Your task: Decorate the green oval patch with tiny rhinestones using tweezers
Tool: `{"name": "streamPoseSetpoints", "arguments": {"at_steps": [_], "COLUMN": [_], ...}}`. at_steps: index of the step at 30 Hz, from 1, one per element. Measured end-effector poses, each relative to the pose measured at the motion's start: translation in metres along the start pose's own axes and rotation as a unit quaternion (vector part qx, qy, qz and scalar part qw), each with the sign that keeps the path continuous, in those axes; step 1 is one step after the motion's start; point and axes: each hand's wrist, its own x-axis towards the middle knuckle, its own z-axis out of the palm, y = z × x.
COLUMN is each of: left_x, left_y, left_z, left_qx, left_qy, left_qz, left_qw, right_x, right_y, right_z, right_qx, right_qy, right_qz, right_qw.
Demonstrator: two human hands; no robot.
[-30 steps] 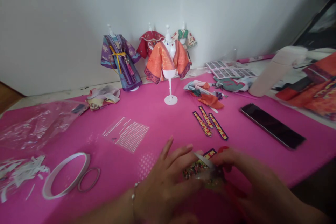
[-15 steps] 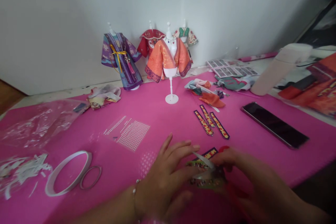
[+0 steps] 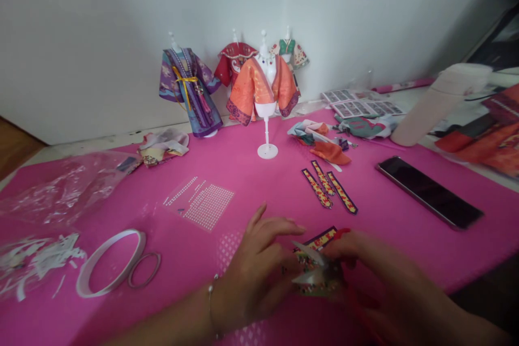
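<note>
In the head view, my right hand [image 3: 389,281] is closed on a pair of scissors [image 3: 312,254] with red handles, much of them hidden by the hand. The silver blades stand apart and point left. Between and under them is a small greenish sheet [image 3: 318,287] dotted with coloured gems, partly blurred. At its left edge my left hand [image 3: 259,273] has its thumb and lower fingers closed on the sheet, the upper fingers stretched out. A yellow-and-red patterned fabric strip [image 3: 324,238] with dark edging lies just beyond the blades.
Three similar strips [image 3: 340,192] lie beyond, left of a phone [image 3: 430,192]. A pearl sticker sheet [image 3: 208,205], a tape roll [image 3: 83,281] and a thin ring [image 3: 156,273] are on the left. Several dressed doll stands, including an orange jacket [image 3: 245,86], and a pale bottle [image 3: 425,113] stand behind.
My left fingers have bent and drawn in at the sheet's left edge. The scissor blades are further apart. The whole view has shifted slightly.
</note>
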Motion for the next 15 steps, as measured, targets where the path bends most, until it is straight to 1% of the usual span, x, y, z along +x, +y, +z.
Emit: {"name": "streamPoseSetpoints", "arguments": {"at_steps": [2,5,6,7,10,11,13,15], "left_x": [0.0002,0.0012,0.0019,0.0029,0.0063,0.0073,0.0082,0.0074], "left_y": [-0.0005,-0.0043,-0.0055,-0.0064,-0.0064,-0.0059,-0.0051,-0.0054], "left_z": [0.0021,0.0085,0.0096,0.0096,0.0055,0.004,0.0035,0.0073], "left_qx": [-0.008,-0.015,-0.017,-0.019,-0.021,-0.019,-0.016,-0.011], "left_qy": [0.012,0.05,0.052,0.04,-0.031,-0.047,-0.051,-0.05], "left_qz": [-0.01,-0.021,-0.026,-0.031,-0.05,-0.055,-0.058,-0.057], "left_qw": [1.0,0.998,0.998,0.999,0.998,0.997,0.997,0.997], "right_x": [-0.0009,-0.0011,-0.0007,-0.0002,0.0026,0.0037,0.0053,0.006], "right_y": [0.0013,0.0046,0.0058,0.0068,0.0074,0.0068,0.0051,0.0033], "right_z": [-0.0005,-0.0018,-0.0019,-0.0018,-0.0002,0.0005,0.0016,0.0015], "right_qx": [-0.001,-0.003,-0.005,-0.008,-0.026,-0.034,-0.05,-0.059], "right_qy": [-0.005,-0.013,-0.015,-0.017,-0.017,-0.015,-0.008,-0.004], "right_qz": [0.01,0.02,0.025,0.031,0.05,0.055,0.059,0.061], "right_qw": [1.0,1.0,1.0,0.999,0.998,0.998,0.997,0.996]}}
